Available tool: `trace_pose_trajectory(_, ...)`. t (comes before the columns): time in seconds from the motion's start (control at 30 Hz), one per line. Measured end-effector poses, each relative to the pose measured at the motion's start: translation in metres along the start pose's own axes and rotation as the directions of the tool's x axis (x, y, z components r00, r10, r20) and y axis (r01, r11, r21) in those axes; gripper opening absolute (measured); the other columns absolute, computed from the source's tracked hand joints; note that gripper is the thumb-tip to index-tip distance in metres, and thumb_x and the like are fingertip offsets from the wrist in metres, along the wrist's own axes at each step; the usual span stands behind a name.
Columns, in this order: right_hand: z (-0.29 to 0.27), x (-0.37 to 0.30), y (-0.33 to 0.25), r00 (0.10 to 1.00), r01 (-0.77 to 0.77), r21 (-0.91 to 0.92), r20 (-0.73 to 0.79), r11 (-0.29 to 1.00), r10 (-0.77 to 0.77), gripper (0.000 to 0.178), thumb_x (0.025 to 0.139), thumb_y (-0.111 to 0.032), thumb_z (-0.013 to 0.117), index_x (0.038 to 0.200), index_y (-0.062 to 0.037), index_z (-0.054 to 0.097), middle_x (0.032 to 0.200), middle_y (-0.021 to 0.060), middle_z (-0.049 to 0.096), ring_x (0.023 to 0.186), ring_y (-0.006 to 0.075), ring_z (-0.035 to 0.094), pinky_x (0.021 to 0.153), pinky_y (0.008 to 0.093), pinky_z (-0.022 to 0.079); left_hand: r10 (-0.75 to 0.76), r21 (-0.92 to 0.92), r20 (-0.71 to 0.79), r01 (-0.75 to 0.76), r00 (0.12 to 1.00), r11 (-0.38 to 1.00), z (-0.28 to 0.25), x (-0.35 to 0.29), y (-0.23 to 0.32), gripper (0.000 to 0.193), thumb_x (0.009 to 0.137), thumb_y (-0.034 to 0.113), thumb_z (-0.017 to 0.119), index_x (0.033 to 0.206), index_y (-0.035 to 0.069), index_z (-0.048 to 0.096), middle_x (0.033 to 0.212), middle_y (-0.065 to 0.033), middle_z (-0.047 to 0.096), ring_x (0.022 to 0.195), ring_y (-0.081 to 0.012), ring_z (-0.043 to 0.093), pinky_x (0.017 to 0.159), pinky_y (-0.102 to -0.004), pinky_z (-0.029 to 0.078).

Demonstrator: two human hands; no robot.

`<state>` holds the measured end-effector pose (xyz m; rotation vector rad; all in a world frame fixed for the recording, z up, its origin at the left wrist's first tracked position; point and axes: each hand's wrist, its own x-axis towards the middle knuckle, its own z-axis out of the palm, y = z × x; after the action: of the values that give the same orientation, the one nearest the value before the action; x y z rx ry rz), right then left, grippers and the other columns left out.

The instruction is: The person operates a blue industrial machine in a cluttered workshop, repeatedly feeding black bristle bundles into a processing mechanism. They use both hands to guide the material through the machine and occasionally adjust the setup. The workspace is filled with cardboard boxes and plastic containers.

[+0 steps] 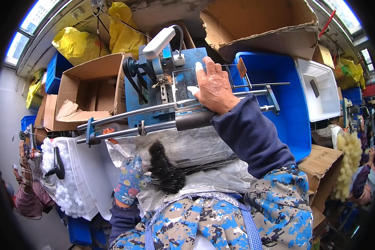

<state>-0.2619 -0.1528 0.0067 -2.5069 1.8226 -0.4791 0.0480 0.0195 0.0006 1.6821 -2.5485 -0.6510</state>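
Observation:
My right hand lies palm down on the sliding frame of a blue bench machine, fingers stretched and thumb apart. White wraps cover its thumb and index fingertip. Below its wrist is a dark cylindrical sleeve on the front steel rail. In a blue flowered glove, my left hand is low over my lap, beside a bunch of black bristles with thin dark stems reaching right. The bristles lie on a silvery sheet. The glove's finger shape is unclear, and I cannot tell whether it grips anything.
Left of the machine stands an open cardboard box. A white bin of white fluffy pieces is nearer. Blue and white bins stand right, below a large carton. Two long rails cross in front; other people work at both sides.

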Motion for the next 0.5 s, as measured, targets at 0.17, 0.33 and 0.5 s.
trace_pose_trajectory(0.17, 0.002, -0.002, 0.003, 0.992, -0.071, 0.08, 0.108, 0.994, 0.062, 0.055, 0.071, -0.027, 0.069, 0.11, 0.0064, 0.049, 0.107, 0.0188, 0.04, 0.092, 0.0329, 0.053, 0.076, 0.0405, 0.048, 0.207, -0.167, -0.245, -0.252, 0.947, 0.953, -0.058, 0.073, 0.058, 0.035, 0.069, 0.02, 0.071, 0.098, 0.005, 0.061, 0.093, -0.0149, 0.06, 0.087, -0.0338, 0.058, 0.081, -0.0423, 0.047)
trace_pose_trajectory(0.33, 0.025, -0.004, 0.016, 0.98, -0.141, 0.416, 0.19, 0.899, 0.065, 0.04, 0.083, -0.026, 0.055, 0.115, -0.0035, 0.046, 0.114, 0.0144, 0.044, 0.099, 0.0272, 0.052, 0.086, 0.0373, 0.042, 0.632, 0.121, -0.601, -0.726, 0.49, 0.677, -0.063, 0.203, 0.118, 0.048, 0.074, 0.015, 0.065, 0.118, 0.005, 0.047, 0.095, -0.0153, 0.055, 0.076, -0.0346, 0.056, 0.068, -0.0408, 0.047)
trace_pose_trajectory(0.5, 0.038, -0.008, 0.019, 0.999, -0.044, 0.685, 0.051, 0.728, 0.012, 0.034, 0.089, -0.028, 0.047, 0.116, -0.0076, 0.046, 0.119, 0.0114, 0.045, 0.107, 0.0244, 0.048, 0.093, 0.0379, 0.037, 0.57, 0.235, -0.272, -0.521, 0.775, 0.821, -0.036, 0.292, 0.156, 0.048, 0.074, 0.014, 0.065, 0.118, 0.005, 0.047, 0.093, -0.0143, 0.055, 0.075, -0.0328, 0.056, 0.067, -0.0393, 0.047)
